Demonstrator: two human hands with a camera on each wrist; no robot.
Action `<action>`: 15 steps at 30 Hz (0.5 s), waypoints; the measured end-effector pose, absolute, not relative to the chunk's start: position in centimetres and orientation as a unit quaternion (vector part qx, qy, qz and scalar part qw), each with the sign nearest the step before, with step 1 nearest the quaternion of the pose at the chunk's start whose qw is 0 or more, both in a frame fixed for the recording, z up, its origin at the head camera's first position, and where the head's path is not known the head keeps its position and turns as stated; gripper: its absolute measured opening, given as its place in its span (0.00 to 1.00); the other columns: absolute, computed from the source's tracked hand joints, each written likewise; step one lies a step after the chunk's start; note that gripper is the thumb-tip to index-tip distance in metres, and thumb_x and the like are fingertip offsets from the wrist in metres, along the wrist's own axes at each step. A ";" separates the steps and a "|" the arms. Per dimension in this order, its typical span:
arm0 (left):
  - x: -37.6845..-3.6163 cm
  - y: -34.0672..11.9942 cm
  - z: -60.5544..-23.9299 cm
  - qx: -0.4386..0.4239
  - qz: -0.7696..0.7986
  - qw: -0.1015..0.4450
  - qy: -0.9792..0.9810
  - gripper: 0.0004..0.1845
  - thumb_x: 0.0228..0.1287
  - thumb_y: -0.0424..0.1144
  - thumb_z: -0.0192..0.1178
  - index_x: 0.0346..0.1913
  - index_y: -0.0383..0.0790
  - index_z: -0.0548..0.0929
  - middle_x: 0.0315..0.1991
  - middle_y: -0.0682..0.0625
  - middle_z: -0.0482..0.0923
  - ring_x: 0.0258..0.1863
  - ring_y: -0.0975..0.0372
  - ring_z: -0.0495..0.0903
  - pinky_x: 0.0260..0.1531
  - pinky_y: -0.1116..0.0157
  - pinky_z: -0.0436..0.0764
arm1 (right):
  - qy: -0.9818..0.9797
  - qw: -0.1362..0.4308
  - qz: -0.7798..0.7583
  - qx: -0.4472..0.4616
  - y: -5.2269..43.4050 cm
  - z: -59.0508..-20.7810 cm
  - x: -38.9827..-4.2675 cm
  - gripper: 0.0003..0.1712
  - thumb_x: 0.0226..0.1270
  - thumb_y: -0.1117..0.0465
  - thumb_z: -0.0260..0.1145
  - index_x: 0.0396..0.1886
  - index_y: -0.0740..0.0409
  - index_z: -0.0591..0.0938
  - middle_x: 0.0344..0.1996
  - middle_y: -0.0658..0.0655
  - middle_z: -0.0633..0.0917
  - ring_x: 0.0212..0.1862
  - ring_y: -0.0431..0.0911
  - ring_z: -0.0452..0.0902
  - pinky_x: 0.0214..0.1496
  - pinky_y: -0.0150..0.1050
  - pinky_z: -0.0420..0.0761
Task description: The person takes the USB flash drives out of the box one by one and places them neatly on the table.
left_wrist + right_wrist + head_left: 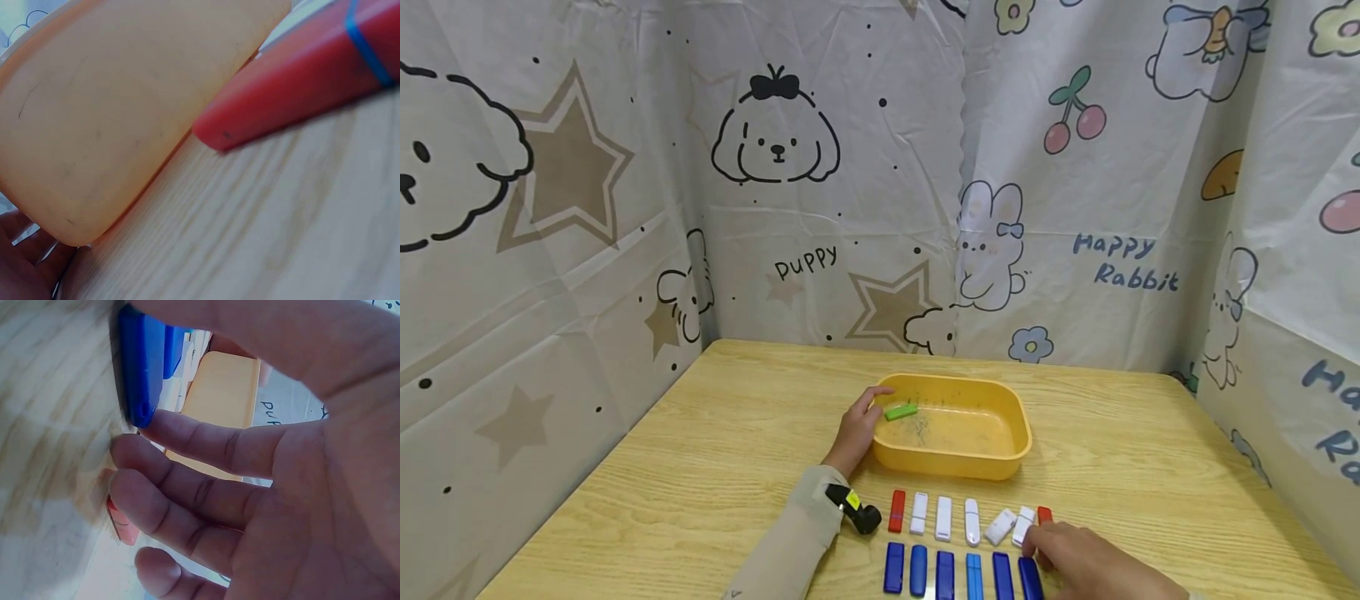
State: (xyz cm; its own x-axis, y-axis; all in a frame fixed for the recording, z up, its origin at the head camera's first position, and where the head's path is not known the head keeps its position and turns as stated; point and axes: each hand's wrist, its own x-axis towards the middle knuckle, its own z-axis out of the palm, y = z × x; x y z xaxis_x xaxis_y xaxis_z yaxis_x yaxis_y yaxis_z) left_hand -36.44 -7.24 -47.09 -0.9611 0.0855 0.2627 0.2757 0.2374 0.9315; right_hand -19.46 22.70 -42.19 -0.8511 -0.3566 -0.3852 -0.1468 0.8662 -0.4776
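Observation:
My left hand (855, 429) grips the left end of a yellow plastic basin (955, 465), with fingers at its rim. A green USB flash drive (901, 412) lies inside the basin near that hand. In the right wrist view, my right hand (269, 462) has thumb and index finger at opposite ends of a blue USB flash drive (142, 369), pinching it on the table. This blue drive (1030, 577) is at the right end of the front row. Under the right hand's other fingers, a red drive (124, 525) shows.
Several blue drives (945, 575) line the front row. Behind them runs a row of white drives (943, 518), with a red drive (897, 511) at its left end; one white drive (1000, 526) lies askew. Patterned curtains (820, 208) enclose the wooden table (700, 467).

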 end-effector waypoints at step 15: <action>-36.5 -7.2 -47.2 -0.108 -0.609 0.071 -0.782 0.19 0.69 0.34 0.42 0.57 0.44 0.77 0.65 0.43 0.69 0.51 0.51 0.73 0.37 0.62 0.77 | 0.942 0.218 -0.201 -0.159 22.7 -41.7 -19.3 0.31 0.41 0.38 0.77 0.43 0.47 0.80 0.31 0.45 0.79 0.34 0.44 0.72 0.42 0.47 0.78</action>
